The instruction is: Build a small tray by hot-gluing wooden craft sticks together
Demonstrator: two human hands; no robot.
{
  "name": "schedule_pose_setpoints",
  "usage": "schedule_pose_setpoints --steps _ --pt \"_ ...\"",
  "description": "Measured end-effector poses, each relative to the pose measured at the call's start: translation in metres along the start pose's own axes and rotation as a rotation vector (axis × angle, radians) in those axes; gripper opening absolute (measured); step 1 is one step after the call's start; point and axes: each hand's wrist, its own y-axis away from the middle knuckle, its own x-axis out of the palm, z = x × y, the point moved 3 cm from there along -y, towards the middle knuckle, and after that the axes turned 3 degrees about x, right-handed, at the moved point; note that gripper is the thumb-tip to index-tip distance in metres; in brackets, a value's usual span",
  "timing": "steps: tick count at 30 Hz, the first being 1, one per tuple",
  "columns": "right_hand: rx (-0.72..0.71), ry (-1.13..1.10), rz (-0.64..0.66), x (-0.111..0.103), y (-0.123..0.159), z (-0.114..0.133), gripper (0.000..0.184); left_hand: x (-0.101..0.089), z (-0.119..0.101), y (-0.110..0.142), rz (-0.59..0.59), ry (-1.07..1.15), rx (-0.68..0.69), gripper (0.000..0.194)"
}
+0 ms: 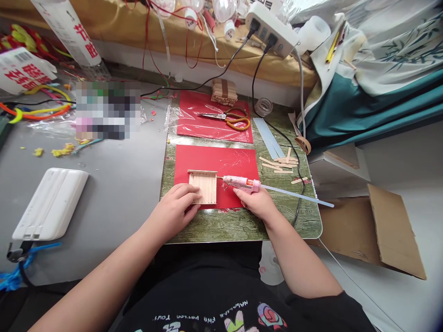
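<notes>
A small panel of popsicle sticks (207, 186) lies on a red sheet (214, 157), with one stick set across its far edge. My left hand (182, 200) rests on the panel's left side, fingers spread over it. Wrapped round a pink glue gun (238, 182) is my right hand (256, 200). The gun's nozzle points left, at the panel's upper right corner; whether it touches cannot be made out. A long pale glue stick (297, 193) sticks out of the gun's back. Fine glue strings lie on the red sheet.
Scissors (235, 120) and a bundle of popsicle sticks (224, 92) lie on a wrapped red pack. Pale glue sticks (269, 138) and loose popsicle sticks (282, 162) are at right. Black cords run from a power strip (272, 30). A white power bank (51, 203) lies left.
</notes>
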Motion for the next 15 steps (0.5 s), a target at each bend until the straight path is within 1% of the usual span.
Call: schedule_pose_setpoints --steps 4,8,12,15 --pt "-0.002 0.005 0.005 -0.0006 0.0001 0.0026 0.034 0.0001 -0.0003 -0.0011 -0.010 0.002 0.007 0.013" --pt "-0.009 0.001 0.036 -0.0001 0.0006 0.0031 0.037 0.0002 -0.0003 -0.0008 -0.016 0.001 0.006 0.013" --pt "-0.025 0.005 0.011 0.0006 0.0004 0.0041 0.034 -0.0007 -0.0015 -0.0009 -0.023 0.008 0.015 0.013" --pt "-0.066 0.033 -0.004 0.0014 -0.0001 0.0082 0.033 -0.0012 -0.0026 -0.0018 -0.026 0.010 0.020 0.012"
